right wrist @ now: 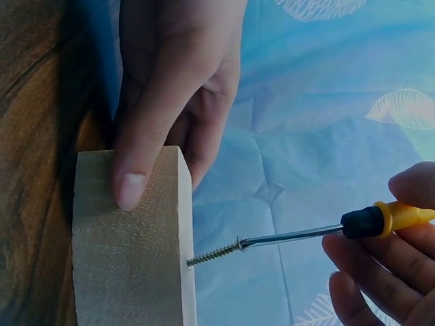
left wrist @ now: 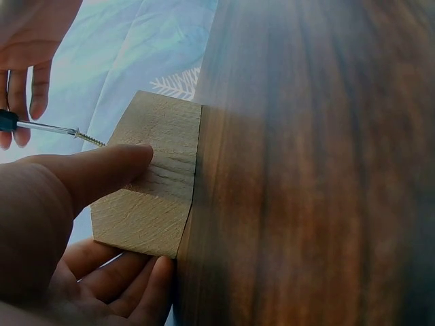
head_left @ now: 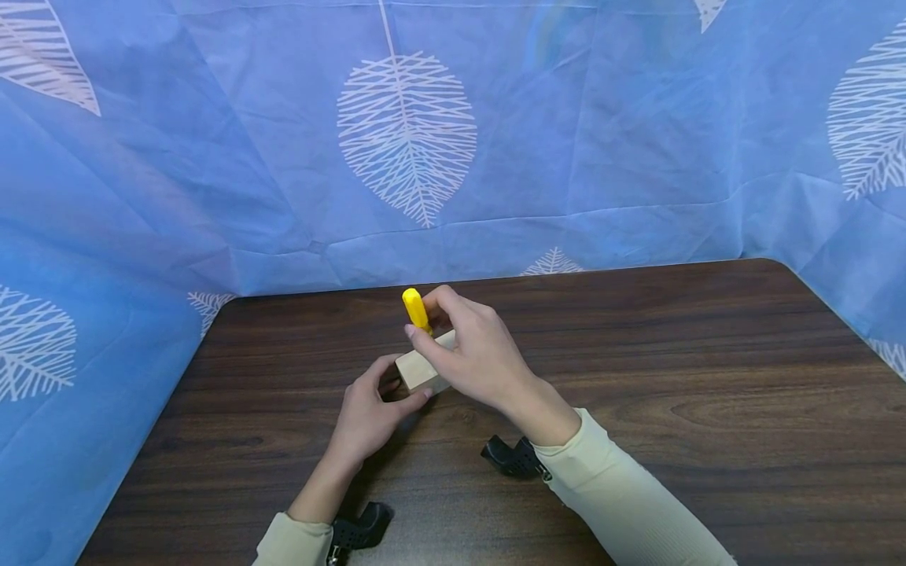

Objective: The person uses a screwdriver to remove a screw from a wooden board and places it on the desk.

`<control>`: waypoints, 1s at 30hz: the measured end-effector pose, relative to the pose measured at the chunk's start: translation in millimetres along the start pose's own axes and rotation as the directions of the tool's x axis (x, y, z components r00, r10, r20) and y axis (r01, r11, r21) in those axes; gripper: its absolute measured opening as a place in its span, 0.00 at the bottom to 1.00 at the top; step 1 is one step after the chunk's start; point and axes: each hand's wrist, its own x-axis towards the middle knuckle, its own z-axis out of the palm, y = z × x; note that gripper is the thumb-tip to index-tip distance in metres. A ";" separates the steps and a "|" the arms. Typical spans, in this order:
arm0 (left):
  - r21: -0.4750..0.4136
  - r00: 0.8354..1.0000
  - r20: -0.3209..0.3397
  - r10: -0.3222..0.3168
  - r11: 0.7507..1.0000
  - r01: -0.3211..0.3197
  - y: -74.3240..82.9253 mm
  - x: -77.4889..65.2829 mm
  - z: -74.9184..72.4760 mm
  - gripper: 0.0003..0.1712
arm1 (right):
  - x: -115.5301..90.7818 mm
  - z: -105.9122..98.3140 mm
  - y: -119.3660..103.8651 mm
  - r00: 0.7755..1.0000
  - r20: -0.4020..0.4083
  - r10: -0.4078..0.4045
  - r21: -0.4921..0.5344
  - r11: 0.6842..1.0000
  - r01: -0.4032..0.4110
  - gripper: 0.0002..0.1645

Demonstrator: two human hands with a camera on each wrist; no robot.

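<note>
A pale wooden block (head_left: 419,371) stands on the dark table, held by my left hand (head_left: 364,417) with the thumb on one face and the fingers on the opposite side. From the block's top face rises a metal screw (right wrist: 216,255), its threads partly showing. My right hand (head_left: 481,354) pinches a screwdriver (head_left: 415,308) by its yellow and black handle above the block. In the right wrist view, the steel shaft (right wrist: 292,236) meets the screw head, roughly in line with the screw. The left wrist view shows the same contact beyond my left thumb (left wrist: 115,170).
The brown wood-grain table (head_left: 672,393) spreads out on both sides of the hands. Behind and left of it hangs a blue cloth (head_left: 283,141) with white leaf prints. Black wrist devices (head_left: 364,525) are attached near both sleeves.
</note>
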 end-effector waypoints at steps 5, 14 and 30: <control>0.000 1.000 -0.002 0.000 1.000 0.000 0.2 0.0 0.0 0.32 | 0.6 1.8 2.6 0.998 -0.012 -0.059 -0.012 0.998 0.059 0.11; -0.003 1.000 -0.001 0.003 1.000 -0.003 -1.2 0.5 0.4 0.33 | 1.6 1.6 5.1 0.995 -0.005 -0.099 -0.009 0.995 0.099 0.10; 0.006 1.000 -0.006 0.009 1.000 -0.009 -1.6 0.4 1.2 0.33 | 1.3 -1.6 3.5 1.000 -0.008 -0.013 0.065 0.998 0.013 0.13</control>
